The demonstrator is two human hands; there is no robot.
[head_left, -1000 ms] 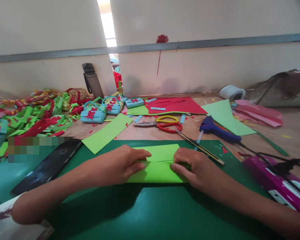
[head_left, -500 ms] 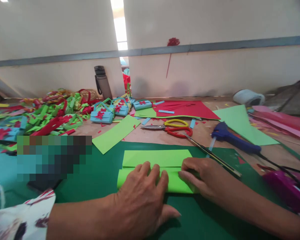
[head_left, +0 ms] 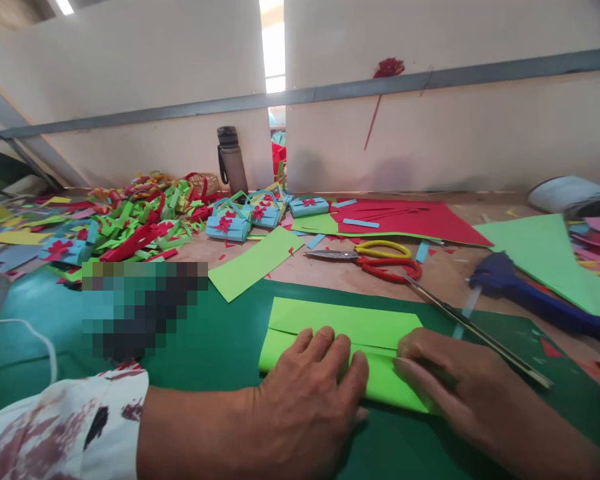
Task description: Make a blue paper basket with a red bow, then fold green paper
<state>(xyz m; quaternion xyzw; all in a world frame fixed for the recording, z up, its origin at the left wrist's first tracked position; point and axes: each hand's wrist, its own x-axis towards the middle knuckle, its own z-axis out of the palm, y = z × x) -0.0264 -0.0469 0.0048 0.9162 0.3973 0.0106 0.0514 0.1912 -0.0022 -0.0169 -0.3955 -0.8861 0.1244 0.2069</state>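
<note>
A bright green sheet of paper (head_left: 340, 319), folded over on itself, lies on the green mat (head_left: 220, 347). My left hand (head_left: 315, 387) rests across its front fold, palm down, fingers stretched over the paper and the thumb partly hidden. At the right end, my right hand (head_left: 455, 373) pinches the folded edge between thumb and bent fingers. Beyond the fold lie scissors (head_left: 387, 260) with one yellow and one red handle. A slim metallic tool (head_left: 480, 330) and a blue glue gun (head_left: 535, 293) are to the right. Another green paper strip (head_left: 257, 263) lies behind the mat's edge.
Small blue paper bags with red flowers (head_left: 229, 225) stand at the back, near a dark bottle (head_left: 233, 160). A heap of green and red paper pieces (head_left: 150, 217) spreads on the left. Red sheets (head_left: 415, 220) lie behind the scissors. A pixelated patch covers something on the left.
The view has swung left, so things appear further right. The front flap lies flatter, its rounded front edge pressed down. Both hands stay on the green paper.
</note>
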